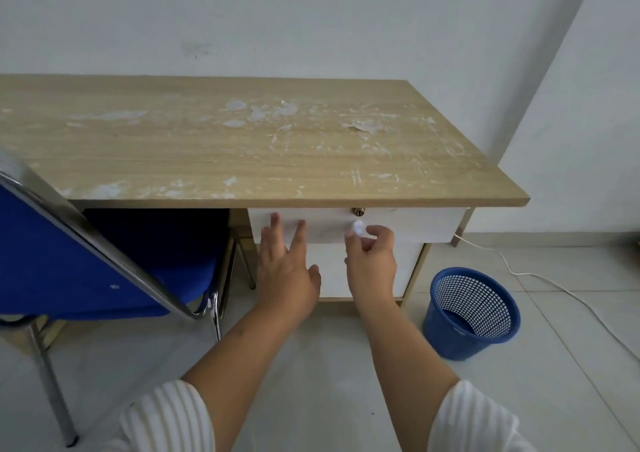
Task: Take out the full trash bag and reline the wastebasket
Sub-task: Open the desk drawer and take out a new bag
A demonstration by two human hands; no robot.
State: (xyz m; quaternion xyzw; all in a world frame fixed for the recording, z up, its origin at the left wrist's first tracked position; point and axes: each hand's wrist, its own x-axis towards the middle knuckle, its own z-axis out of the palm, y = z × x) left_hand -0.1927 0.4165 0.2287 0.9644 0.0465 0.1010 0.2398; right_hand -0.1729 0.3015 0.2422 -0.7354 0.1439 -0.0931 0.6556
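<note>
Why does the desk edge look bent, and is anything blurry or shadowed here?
Head view: the wide-angle lens bows the desk edge and tilts the blue chair. Light is soft and even, with dark shadow only under the desk. The right hand and the small white thing it pinches are slightly blurred; the blue wastebasket is sharp.

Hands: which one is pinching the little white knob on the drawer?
The right hand, fingertips closed on the white knob. The left hand is spread open, flat by the drawer front.
</note>
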